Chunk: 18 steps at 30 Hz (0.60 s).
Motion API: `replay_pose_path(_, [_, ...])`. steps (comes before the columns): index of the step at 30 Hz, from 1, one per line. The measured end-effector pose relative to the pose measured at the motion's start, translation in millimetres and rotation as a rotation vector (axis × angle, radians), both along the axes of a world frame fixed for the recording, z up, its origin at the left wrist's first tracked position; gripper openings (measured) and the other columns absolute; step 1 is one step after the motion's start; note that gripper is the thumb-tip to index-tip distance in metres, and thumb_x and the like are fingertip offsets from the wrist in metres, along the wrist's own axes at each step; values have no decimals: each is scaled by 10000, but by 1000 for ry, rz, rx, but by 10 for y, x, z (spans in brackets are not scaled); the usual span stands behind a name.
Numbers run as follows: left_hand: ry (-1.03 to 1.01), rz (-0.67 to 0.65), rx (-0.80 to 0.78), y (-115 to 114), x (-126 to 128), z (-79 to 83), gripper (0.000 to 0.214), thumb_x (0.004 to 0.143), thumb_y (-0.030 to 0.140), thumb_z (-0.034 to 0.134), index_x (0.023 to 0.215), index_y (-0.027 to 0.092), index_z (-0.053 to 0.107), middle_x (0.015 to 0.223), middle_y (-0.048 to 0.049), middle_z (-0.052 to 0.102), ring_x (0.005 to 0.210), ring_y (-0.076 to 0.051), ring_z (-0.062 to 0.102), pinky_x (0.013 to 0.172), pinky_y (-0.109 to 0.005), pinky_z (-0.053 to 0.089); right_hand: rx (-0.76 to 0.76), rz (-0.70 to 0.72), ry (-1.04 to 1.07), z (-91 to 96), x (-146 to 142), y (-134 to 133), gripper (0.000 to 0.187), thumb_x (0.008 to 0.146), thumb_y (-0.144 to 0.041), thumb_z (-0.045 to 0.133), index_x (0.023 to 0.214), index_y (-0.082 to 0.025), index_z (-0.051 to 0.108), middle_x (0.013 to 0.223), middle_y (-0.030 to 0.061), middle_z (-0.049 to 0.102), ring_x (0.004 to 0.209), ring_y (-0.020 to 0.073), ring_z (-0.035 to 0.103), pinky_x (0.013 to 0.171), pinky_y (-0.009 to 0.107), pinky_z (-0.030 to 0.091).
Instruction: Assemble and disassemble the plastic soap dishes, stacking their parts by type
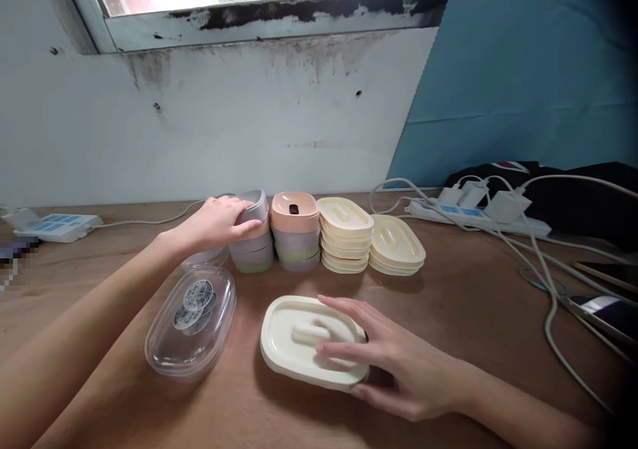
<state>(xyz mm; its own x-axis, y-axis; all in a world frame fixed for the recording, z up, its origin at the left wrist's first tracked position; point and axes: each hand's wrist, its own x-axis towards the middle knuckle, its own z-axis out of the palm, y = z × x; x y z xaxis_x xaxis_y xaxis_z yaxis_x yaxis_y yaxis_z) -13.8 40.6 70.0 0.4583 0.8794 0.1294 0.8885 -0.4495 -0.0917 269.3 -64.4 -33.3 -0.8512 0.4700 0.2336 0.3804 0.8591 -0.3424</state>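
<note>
My left hand (217, 220) reaches to the back and grips a grey plastic container (257, 203) at the top of a stack of coloured containers (252, 244). In front of me, my right hand (393, 359) holds a cream oval lid (286, 351) by its right end. Its thumb is at the near edge and its fingers lie over the top and far edge. The lid has a raised bar in its middle; what is under it is hidden. Left of it lie clear plastic lids (199, 349), stacked, with round printed labels.
Beside the left hand's stack stand another container stack (298, 244) with a peach top, a tall cream lid stack (345, 246) and a lower one (397, 263). Power strips (528, 226) with white cables lie right and left. Phones (605, 313) rest at the right edge.
</note>
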Motion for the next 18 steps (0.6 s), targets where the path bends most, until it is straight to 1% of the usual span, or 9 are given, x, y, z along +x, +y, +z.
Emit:
replay_pose_path(3, [-43,-9,124,-91,-16,-36,538,898,468,317,1280,103,421,1203,-150,506,1069,-287,488,899,-417,365,75,-18,122,-2,41,0,406,790,-226,533,1196,-215,536,1432,125,206,1288,287,297,989,443,359])
replay_pose_path(6, [-138,-67,344,-381,-1,-62,494,899,414,363,1254,81,445,1246,-159,463,1132,-291,440,942,-433,352,215,-126,298,110,140,26,398,821,-251,498,1218,-239,513,1440,98,195,1289,311,298,984,456,370])
replay_pose_path(7, [-172,-108,392,-515,14,-81,466,900,381,376,1249,81,444,1244,-160,459,1147,-286,429,950,-430,351,277,-226,357,171,192,54,389,836,-261,480,1224,-259,508,1434,86,222,1287,316,304,987,471,367])
replay_pose_path(8, [-204,-163,427,-656,34,-110,435,897,350,391,1240,88,447,1235,-157,461,1145,-278,428,955,-425,350,335,-375,409,233,255,96,373,854,-278,458,1224,-282,507,1420,71,265,1282,314,318,995,487,357])
replay_pose_path(11, [-247,-355,395,-1044,123,-280,369,860,235,449,1214,130,455,1235,-135,459,1167,-257,405,973,-399,344,414,-918,473,353,484,300,348,887,-395,414,1199,-310,539,1348,65,385,1250,321,374,1002,551,335])
replay_pose_path(12, [-246,-418,366,-1138,159,-366,372,841,210,472,1206,137,464,1227,-129,471,1159,-253,411,976,-393,343,400,-1019,449,351,558,381,383,883,-447,402,1198,-287,551,1334,93,392,1236,344,385,977,579,349])
replay_pose_path(14, [-275,-503,348,-1256,230,-570,361,832,221,473,1183,146,495,1203,-116,505,1136,-249,431,967,-384,351,360,-1135,300,279,673,529,473,879,-516,350,1188,-241,578,1282,147,424,1203,374,409,921,580,399])
replay_pose_path(16, [-292,-555,345,-1299,284,-785,337,840,245,449,1159,162,520,1174,-104,542,1109,-254,456,948,-398,368,319,-1147,102,150,727,627,503,879,-532,324,1143,-223,621,1196,175,479,1135,396,462,858,593,424])
replay_pose_path(18, [-290,-578,358,-1309,315,-965,330,857,286,419,1144,168,531,1153,-103,567,1085,-264,479,918,-407,393,304,-1122,1,21,732,667,489,867,-543,347,1115,-240,640,1147,178,506,1096,409,480,806,612,427])
